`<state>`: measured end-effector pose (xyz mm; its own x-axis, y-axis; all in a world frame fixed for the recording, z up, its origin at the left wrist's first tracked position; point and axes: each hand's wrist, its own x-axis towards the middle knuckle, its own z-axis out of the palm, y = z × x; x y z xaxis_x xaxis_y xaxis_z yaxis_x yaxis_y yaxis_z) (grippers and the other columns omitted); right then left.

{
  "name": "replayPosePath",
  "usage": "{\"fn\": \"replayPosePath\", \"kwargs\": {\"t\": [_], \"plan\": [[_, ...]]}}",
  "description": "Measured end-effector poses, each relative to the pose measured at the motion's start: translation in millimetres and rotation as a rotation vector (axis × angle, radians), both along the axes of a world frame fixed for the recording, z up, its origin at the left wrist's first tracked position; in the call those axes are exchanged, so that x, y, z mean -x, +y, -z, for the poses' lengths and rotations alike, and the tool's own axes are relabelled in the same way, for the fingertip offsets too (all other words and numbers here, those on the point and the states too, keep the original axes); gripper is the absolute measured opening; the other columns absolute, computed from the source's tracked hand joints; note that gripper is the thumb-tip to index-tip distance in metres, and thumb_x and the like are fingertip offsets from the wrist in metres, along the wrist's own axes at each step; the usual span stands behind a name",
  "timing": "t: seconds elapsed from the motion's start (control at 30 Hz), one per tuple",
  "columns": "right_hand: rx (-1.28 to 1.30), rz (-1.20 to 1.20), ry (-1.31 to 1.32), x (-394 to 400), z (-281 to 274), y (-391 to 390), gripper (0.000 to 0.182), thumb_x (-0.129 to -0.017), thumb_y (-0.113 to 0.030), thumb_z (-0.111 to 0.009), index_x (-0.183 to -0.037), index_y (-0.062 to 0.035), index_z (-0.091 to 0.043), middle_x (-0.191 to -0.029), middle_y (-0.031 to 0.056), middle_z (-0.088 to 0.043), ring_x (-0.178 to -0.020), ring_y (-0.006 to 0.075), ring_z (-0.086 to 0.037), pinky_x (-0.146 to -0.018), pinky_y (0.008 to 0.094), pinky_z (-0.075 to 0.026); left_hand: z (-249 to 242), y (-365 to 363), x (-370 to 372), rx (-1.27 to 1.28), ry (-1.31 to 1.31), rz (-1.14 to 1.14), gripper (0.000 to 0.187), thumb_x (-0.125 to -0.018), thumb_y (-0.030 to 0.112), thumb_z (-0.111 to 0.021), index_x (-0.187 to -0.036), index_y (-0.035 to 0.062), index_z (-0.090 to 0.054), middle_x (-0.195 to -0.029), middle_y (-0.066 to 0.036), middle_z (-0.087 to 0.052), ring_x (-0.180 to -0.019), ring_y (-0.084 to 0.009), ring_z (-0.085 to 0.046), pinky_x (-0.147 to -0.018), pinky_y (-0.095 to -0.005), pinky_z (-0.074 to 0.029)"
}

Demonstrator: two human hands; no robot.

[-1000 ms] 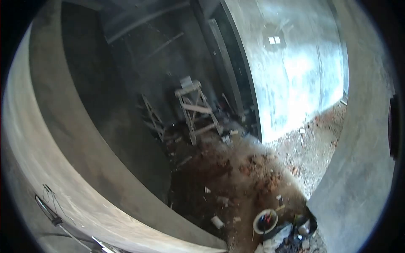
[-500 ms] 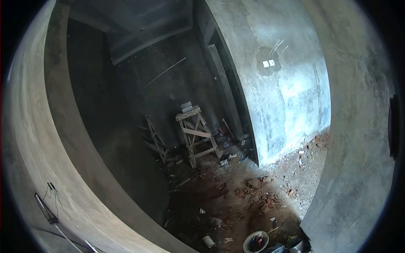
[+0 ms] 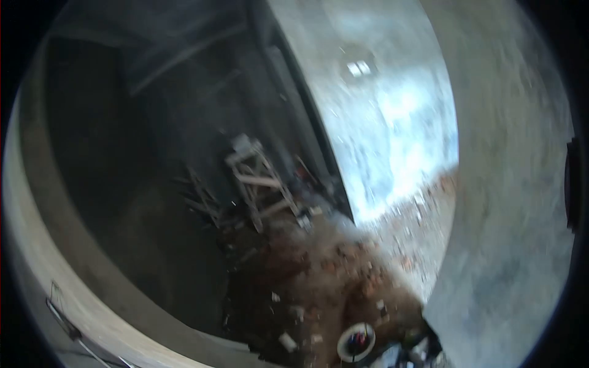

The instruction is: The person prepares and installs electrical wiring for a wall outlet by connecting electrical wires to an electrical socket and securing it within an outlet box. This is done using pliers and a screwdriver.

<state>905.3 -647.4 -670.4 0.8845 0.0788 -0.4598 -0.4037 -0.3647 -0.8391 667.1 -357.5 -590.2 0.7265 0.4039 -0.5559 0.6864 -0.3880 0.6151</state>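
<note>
Neither my left hand nor my right hand shows in the head view. Down on the floor at the bottom stands a pale round bucket (image 3: 356,342) with some dark and reddish things in it. Beyond it, inside the dark room, is a wooden trestle (image 3: 261,181) with pale blocks (image 3: 243,145) on its top. A second wooden frame (image 3: 201,197) leans to its left, half lost in shadow. Motion blur softens the whole view.
A grey plastered wall (image 3: 392,116) with two white wall plates (image 3: 358,68) stands at right, brightly lit. Brick rubble (image 3: 368,276) and debris cover the floor. A near wall edge (image 3: 515,184) curves down the right side. Dark rods (image 3: 72,331) show at lower left.
My view has turned a little, so the room, trestle, wall plates and bucket sit further left in the picture, mostly slightly higher. The picture has become blurred.
</note>
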Motion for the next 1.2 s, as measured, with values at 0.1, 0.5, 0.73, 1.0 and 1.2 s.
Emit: {"fn": "replayPosePath", "kwargs": {"t": [0.1, 0.5, 0.73, 1.0, 1.2], "plan": [[0.067, 0.077, -0.150, 6.0, 39.6, -29.9, 0.024, -0.087, -0.024, -0.058, -0.096, -0.0033, -0.066, -0.088, 0.0178, -0.068, -0.078, 0.0317, -0.065, -0.068, 0.0398, -0.050, 28.2, -21.7, 38.2, 0.147, 0.180, 0.246, 0.031, -0.094, 0.031, -0.049, -0.102, 0.0038, -0.062, -0.101, -0.022, -0.064, -0.094, -0.0388, -0.061, -0.082, -0.0468, -0.048], [0.308, 0.018, -0.279, -105.3, 212.5, -0.5, 0.028, -0.085, -0.026, -0.060, -0.101, -0.0041, -0.068, -0.089, 0.0199, -0.069, -0.079, 0.0332, -0.068, -0.071, 0.0423, -0.053, 229.0, 18.7, -99.3, 0.160, -0.053, 0.272, 0.031, -0.094, 0.026, -0.054, -0.080, -0.0007, -0.055, -0.069, -0.018, -0.058, -0.062, -0.0334, -0.058, -0.059, -0.0422, -0.043], [0.706, -0.493, -0.126, -27.7, 314.3, 46.3, 0.029, -0.082, -0.015, -0.057, -0.108, -0.0068, -0.064, -0.099, 0.0236, -0.065, -0.086, 0.0410, -0.065, -0.075, 0.0496, -0.052, 319.3, -18.6, -142.3, 0.575, -0.021, -0.015, 0.028, -0.097, 0.028, -0.056, -0.086, 0.0021, -0.056, -0.071, -0.001, -0.055, -0.063, -0.0070, -0.049, -0.057, -0.0237, -0.040], [0.372, -0.438, -0.142, 6.2, 349.0, 71.0, 0.022, -0.087, -0.015, -0.057, -0.103, -0.0003, -0.064, -0.093, 0.0267, -0.066, -0.087, 0.0427, -0.064, -0.076, 0.0473, -0.050, 371.4, -49.6, -120.7, 0.299, -0.195, 0.377, 0.025, -0.092, 0.022, -0.059, -0.087, -0.0023, -0.058, -0.069, -0.016, -0.060, -0.062, -0.0232, -0.059, -0.058, -0.0368, -0.046], [0.275, -0.540, -0.100, -3.1, 372.7, 147.6, 0.021, -0.087, -0.014, -0.061, -0.104, -0.0018, -0.064, -0.094, 0.0247, -0.066, -0.086, 0.0397, -0.065, -0.073, 0.0447, -0.050, 325.8, -37.7, -158.3, 0.459, -0.342, 0.009, 0.020, -0.091, 0.018, -0.062, -0.090, -0.0022, -0.060, -0.071, -0.018, -0.062, -0.063, -0.0297, -0.063, -0.058, -0.0393, -0.048]]}}
